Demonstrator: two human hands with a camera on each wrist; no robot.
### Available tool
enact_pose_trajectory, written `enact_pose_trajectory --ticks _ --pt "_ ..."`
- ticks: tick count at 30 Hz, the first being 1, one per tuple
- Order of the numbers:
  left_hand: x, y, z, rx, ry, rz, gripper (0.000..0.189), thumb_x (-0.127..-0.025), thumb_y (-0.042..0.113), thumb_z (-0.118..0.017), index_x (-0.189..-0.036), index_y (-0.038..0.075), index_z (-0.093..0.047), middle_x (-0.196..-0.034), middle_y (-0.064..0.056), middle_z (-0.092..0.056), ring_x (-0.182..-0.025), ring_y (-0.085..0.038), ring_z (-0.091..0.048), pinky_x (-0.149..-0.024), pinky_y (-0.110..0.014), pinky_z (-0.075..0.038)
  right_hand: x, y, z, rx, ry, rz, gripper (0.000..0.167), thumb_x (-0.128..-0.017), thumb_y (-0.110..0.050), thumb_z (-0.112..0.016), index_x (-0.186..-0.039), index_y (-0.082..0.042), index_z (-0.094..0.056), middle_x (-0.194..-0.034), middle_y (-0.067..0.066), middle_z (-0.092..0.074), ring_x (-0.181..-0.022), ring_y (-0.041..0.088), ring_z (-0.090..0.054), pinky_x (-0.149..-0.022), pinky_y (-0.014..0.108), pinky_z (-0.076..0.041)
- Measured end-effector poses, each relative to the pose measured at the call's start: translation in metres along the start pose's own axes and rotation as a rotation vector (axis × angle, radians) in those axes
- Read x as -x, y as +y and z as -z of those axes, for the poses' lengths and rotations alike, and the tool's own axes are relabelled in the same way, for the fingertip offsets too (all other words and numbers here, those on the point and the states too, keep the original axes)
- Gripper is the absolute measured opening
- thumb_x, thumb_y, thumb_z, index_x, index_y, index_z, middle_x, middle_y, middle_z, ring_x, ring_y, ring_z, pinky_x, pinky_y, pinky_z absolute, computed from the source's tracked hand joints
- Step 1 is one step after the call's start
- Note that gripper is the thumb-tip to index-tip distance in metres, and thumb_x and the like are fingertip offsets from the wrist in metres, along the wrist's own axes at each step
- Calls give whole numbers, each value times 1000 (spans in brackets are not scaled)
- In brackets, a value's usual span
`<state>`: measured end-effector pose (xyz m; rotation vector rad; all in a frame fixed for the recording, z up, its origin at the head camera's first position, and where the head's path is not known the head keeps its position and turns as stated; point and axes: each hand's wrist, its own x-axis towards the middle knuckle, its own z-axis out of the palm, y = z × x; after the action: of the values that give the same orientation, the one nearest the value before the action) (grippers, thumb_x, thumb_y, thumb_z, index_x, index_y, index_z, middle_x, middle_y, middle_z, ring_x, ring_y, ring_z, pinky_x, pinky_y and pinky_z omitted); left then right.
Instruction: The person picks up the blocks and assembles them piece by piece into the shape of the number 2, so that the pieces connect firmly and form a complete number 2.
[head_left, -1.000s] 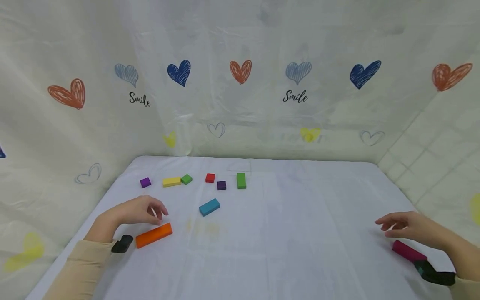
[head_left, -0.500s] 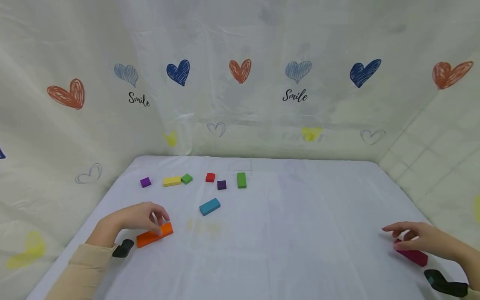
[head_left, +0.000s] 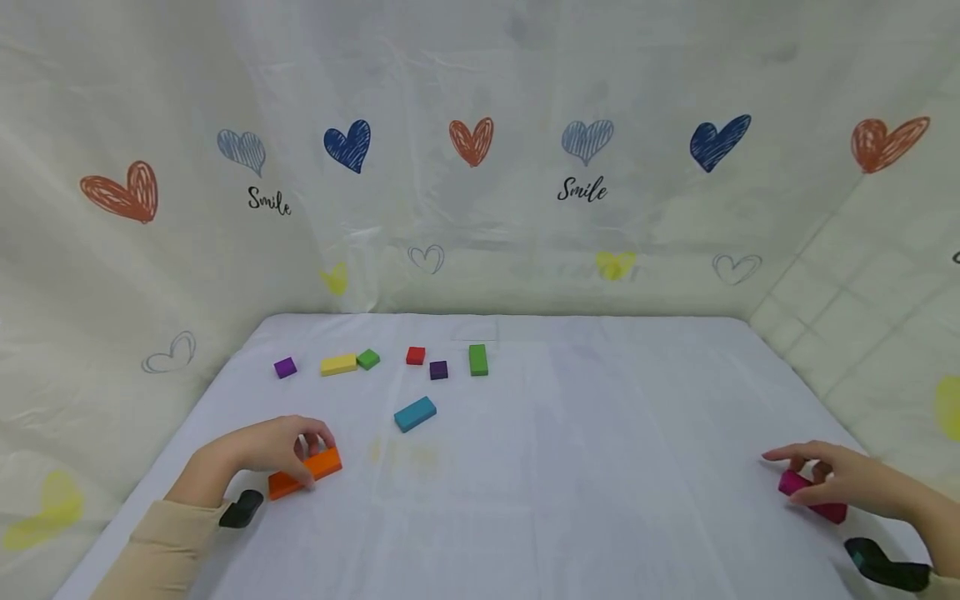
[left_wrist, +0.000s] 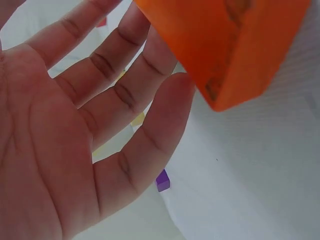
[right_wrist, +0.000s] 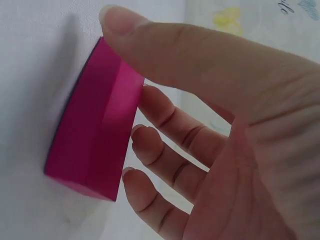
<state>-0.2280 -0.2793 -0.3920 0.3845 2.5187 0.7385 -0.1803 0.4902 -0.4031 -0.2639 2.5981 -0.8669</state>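
Observation:
My left hand (head_left: 281, 446) grips an orange block (head_left: 327, 463) at the table's left, thumb on its near side and fingers at the far side. In the left wrist view the orange block (left_wrist: 225, 45) hides some fingertips. On the right, my right hand (head_left: 855, 479) pinches a magenta block (head_left: 828, 511) between thumb and fingers, the index finger reaching out past it. The right wrist view has the thumb over one end of the magenta block (right_wrist: 100, 125), the other fingertips along its far side. A blue block (head_left: 415, 414) lies nearest the left hand.
Along the back left of the white table (head_left: 600, 458) lie a purple block (head_left: 285, 367), a yellow block (head_left: 338, 365) touching a small green block (head_left: 368, 359), a red block (head_left: 416, 356), a dark purple block (head_left: 438, 370) and a longer green block (head_left: 478, 360). A heart-printed curtain (head_left: 517, 67) hangs behind.
Both hands have come down onto their blocks. The left hand now grips the orange block and the right pinches the magenta block. The head view has shifted slightly.

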Motion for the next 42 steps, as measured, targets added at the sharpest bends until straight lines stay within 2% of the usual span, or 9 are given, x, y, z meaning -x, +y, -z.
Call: enact_pose_trajectory --ticks 8,21,25,33,42 --pt "-2 -1 -2 -11 -6 57 49 -75 6 -90 -117 16 -66 -102 -4 -58 -93 -23 -54 -79 -38 -54 4 2 -5 41 3 -156 55 -92 -16 -76 -133 12 -55 -105 6 -60 -93 21 -54 -70 32 -57" --pt "0 0 -5 -41 4 83 51 -75 5 -90 -118 20 -66 -102 -2 -59 -94 -22 -55 -82 -40 -55 6 11 -4 83 4 -220 59 -89 -17 -79 -130 17 -53 -104 6 -61 -91 21 -56 -75 36 -58" --pt "1 1 -5 -58 10 58 49 -75 5 -89 -116 18 -66 -101 -2 -59 -93 -23 -54 -81 -41 -55 6 10 -3 104 1 -246 58 -90 -18 -79 -127 18 -54 -103 6 -61 -90 21 -55 -77 39 -58" --pt "3 3 -5 -85 25 1 44 -76 2 -87 -113 17 -68 -99 -1 -59 -93 -22 -55 -83 -43 -54 6 5 -3 128 -1 -241 55 -90 -17 -79 -124 19 -56 -100 5 -62 -89 21 -55 -76 39 -57" --pt "1 6 -5 -98 38 -11 42 -77 2 -86 -112 18 -69 -99 -1 -60 -94 -22 -55 -82 -42 -55 0 -1 -3 133 2 -203 49 -89 -14 -78 -124 15 -59 -101 5 -62 -91 23 -55 -76 39 -55"
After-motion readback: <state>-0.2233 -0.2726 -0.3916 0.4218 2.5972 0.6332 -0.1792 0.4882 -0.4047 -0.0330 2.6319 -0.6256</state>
